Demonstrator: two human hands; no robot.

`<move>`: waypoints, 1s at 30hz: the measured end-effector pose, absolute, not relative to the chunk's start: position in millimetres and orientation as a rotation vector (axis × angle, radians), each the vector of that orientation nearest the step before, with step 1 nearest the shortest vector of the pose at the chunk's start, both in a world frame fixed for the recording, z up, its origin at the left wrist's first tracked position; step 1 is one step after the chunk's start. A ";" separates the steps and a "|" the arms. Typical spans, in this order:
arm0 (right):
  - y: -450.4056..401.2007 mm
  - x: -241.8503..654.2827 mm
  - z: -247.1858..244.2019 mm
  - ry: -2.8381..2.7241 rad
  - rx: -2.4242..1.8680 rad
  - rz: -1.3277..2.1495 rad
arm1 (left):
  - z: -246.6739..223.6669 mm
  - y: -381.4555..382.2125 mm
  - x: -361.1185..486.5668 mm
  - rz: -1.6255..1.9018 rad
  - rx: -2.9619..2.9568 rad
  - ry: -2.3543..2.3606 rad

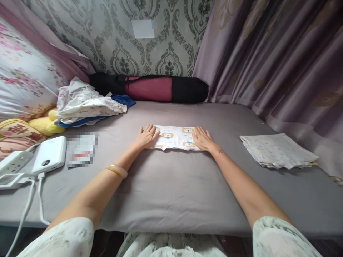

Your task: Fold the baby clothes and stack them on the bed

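A folded white cloth (175,137) with an orange and teal animal print lies flat on the grey sheet (177,192), in front of me. My left hand (149,136) rests on its left end, fingers stretched out and palm down. On the right end lies my right hand (203,138), also flat with its fingers extended. Neither hand grips the cloth. Its near edge is slightly uneven, with a small fold sticking out near the middle. What lies under my palms is hidden.
A stack of folded cloths (278,150) lies at the right. Crumpled clothes (85,103) are heaped at the back left. A black and maroon bag (150,88) lies along the wall. At the left are a white power bank (50,153), a power strip (16,162) and cables.
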State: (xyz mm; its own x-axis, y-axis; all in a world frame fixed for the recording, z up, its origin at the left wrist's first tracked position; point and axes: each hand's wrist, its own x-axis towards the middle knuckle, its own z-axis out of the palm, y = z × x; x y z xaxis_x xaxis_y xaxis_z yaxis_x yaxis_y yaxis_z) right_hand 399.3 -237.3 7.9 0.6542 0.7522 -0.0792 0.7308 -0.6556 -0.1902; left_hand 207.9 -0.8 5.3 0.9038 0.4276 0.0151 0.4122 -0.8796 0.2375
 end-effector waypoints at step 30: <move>-201.9 330.7 22.2 -1.404 -2.663 0.161 | 7.9 -75.7 225.4 0.155 2.926 0.465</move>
State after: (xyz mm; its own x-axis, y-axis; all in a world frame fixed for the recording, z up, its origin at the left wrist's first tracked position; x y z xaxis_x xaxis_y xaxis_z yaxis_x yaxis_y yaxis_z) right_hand 330.7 -201.9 22.2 0.5622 0.8262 -0.0347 0.8127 -0.5598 -0.1614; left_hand 225.4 -75.7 7.9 0.9459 0.3156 0.0754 0.2974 -0.9362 0.1875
